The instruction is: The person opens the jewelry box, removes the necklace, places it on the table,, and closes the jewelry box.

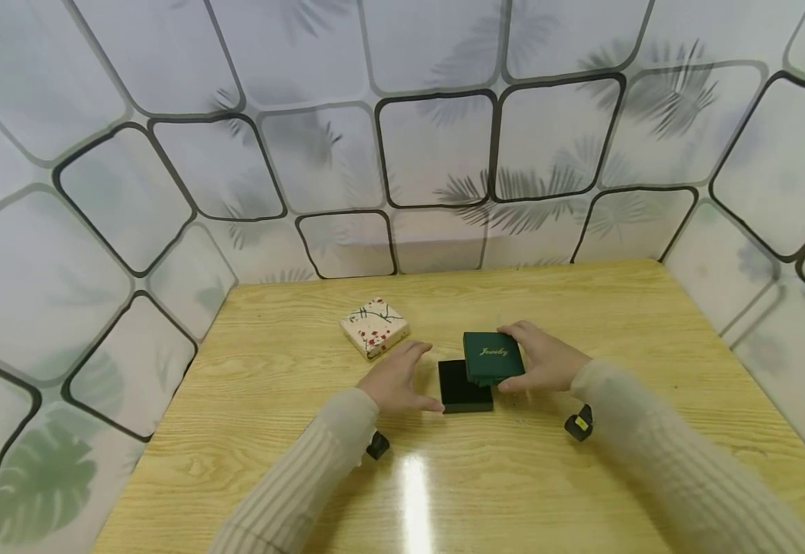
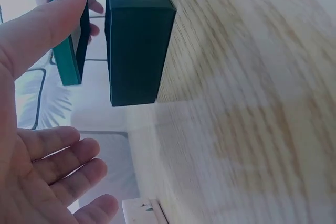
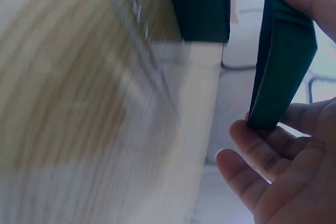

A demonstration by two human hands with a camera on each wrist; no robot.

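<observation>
A dark green box lid point(image 1: 493, 355) with gold "Jewelry" lettering is in my right hand point(image 1: 544, 360). Thumb and fingers pinch it by opposite edges, and the right wrist view shows the lid point(image 3: 283, 66) held apart from the box base. That base point(image 1: 463, 396), with a black inside, sits on the table, partly overlapped by the lid in the head view. Just left of it is my left hand point(image 1: 397, 381), fingers spread and holding nothing. In the left wrist view, the left thumb point(image 2: 50, 27) passes in front of the lid, beside the base point(image 2: 137, 51).
A cream box point(image 1: 375, 328) with red blossoms and dark branches lies behind my left hand. On the wooden table point(image 1: 292, 369), a thin shiny strand point(image 3: 140, 17) lies near the base. A patterned curtain point(image 1: 437, 154) closes off the back and sides.
</observation>
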